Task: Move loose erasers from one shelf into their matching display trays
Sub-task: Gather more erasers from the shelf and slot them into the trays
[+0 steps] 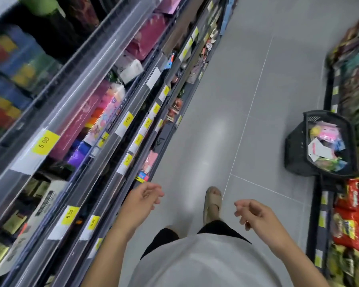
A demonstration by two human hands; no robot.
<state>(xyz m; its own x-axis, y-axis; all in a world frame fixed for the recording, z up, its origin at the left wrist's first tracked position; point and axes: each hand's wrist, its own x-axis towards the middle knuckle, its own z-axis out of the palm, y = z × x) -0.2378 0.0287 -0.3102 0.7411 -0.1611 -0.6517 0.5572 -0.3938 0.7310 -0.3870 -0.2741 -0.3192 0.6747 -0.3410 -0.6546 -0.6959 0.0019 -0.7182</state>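
The person stands in a grey-tiled aisle, both hands held out over bare floor with fingers loosely curled and holding nothing: the left hand just beside the edge of the stationery shelves, the right hand out in open room. A black basket of small goods sits well apart against the snack shelves; the blur hides which shelf items are erasers.

Grey tiled aisle floor between stocked shelving, glossy light reflections.

Open aisle floor; basket at right
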